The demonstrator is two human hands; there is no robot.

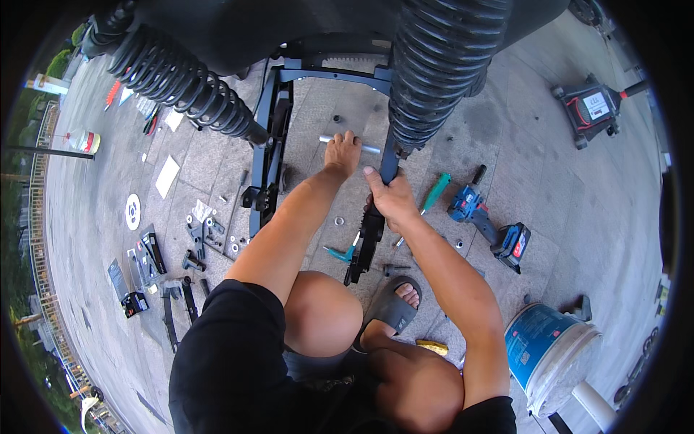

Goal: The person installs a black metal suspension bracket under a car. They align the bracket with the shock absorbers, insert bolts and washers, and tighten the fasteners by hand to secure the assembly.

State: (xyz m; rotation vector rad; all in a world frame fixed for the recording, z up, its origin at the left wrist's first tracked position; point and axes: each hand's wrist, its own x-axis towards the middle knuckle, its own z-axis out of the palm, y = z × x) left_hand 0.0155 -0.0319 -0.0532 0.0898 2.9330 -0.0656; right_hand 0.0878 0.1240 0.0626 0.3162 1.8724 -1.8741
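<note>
Plainly, much of the upper scene is cut off: a dark body [311, 18] runs out past the top edge, and two black coil springs, the left spring [181, 83] and the thicker-looking right spring [448, 72], hide whatever is directly behind them. The round black rim of the view crops the handle of the floor jack [594, 108] at the right, and much of the small hardware [210, 226] at the left is too tiny to tell apart. As for containers, a white bucket [538, 347] with a blue label is at the lower right, its contents impossible to make out; a clear jug [81, 140] sits at far left, equally hard to read. Flat clear packets [139, 262] lie near a small black box [134, 304] on the paving [535, 173]. The left grip [343, 153] is curled over a silver tube [370, 149], covering its middle while both ends show; the tube lies crosswise, its right end just beside a dark frame bar [390, 158]. The right grip [392, 199] wraps this bar below the right spring, fingertips mostly out of sight. To its right lie a green-handled screwdriver [436, 192] and a blue power tool [495, 230].
</note>
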